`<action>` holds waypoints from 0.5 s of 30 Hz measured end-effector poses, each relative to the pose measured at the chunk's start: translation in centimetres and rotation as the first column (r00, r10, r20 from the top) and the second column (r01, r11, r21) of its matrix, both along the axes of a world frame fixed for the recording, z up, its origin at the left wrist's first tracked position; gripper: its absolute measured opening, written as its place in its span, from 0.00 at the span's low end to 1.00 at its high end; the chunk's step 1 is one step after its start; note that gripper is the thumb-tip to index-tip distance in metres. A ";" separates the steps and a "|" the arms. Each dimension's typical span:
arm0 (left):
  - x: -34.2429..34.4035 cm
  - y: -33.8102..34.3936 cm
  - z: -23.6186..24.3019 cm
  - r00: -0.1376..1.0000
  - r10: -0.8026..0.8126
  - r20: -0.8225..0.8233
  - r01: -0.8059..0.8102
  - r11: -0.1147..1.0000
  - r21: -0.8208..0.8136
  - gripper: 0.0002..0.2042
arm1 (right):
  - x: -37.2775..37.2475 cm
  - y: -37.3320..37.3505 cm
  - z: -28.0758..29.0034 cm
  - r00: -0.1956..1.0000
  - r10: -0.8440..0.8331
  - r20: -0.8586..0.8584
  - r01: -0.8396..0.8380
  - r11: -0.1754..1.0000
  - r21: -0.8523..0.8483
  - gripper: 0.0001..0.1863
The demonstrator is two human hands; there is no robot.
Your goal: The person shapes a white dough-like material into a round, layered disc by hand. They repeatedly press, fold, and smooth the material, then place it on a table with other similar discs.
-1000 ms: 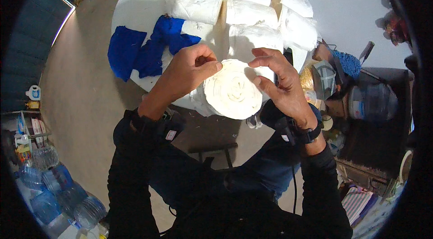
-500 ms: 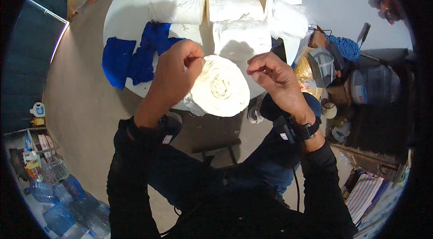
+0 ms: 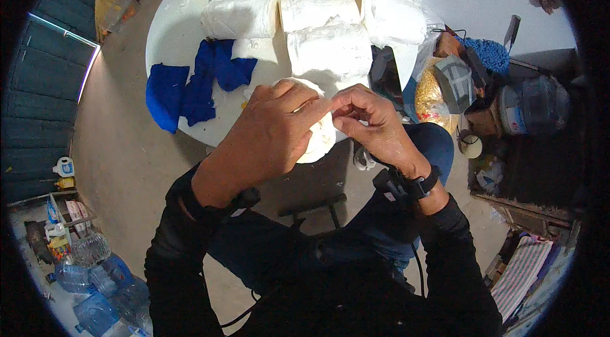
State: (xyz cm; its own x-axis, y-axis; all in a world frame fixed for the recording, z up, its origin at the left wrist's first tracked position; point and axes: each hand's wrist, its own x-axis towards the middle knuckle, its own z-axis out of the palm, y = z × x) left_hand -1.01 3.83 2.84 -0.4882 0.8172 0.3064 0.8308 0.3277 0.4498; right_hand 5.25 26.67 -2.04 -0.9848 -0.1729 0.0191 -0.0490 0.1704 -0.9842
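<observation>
A white, many-layered roll [image 3: 322, 141] stands at the table's near edge, its end face turned up and largely hidden by my hands. My left hand [image 3: 264, 130] lies over its left part, fingers bent and drawn together, the forefinger reaching toward the right fingertips. On the roll's right side, my right hand [image 3: 372, 122] is closed in a pinch with thumb and forefinger close together. The fingertips of both hands meet above the roll; whatever is between them is too small to make out. Just beyond lies a white wrapped roll [image 3: 328, 51].
Several more white rolls [image 3: 318, 9] are stacked farther back on the round white table [image 3: 166, 38]. Blue cloths [image 3: 168, 92] lie on its left. A dark flat object [image 3: 386, 76] and a bag of yellow grains [image 3: 429, 92] are at the right. Plastic bottles [image 3: 95, 280] stand lower left.
Both hands have come together over the white roll from either side. The left hand has moved right and now covers much of the end face. The view has shifted slightly.
</observation>
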 end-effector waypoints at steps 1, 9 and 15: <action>0.1 0.0 -0.1 1.000 -0.006 -0.020 0.005 1.000 -0.030 0.13 | 0.0 0.0 -0.1 1.000 -0.004 0.001 0.004 1.000 -0.008 0.10; 0.6 -0.2 -0.1 1.000 0.010 -0.003 -0.010 1.000 -0.021 0.15 | 0.2 0.2 -0.2 0.999 -0.033 -0.043 0.030 0.998 -0.053 0.08; 1.1 -0.6 -0.6 0.999 0.017 -0.042 -0.019 0.999 -0.041 0.14 | -0.3 0.1 -0.2 0.980 -0.084 -0.178 0.101 0.991 0.086 0.05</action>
State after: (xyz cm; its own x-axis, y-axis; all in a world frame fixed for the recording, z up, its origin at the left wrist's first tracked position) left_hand 0.06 3.19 2.24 -0.4901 0.8208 0.2934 0.8426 0.3600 0.4005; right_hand 4.92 26.78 -2.27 -0.9797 -0.0905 0.1789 -0.1971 0.2731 -0.9416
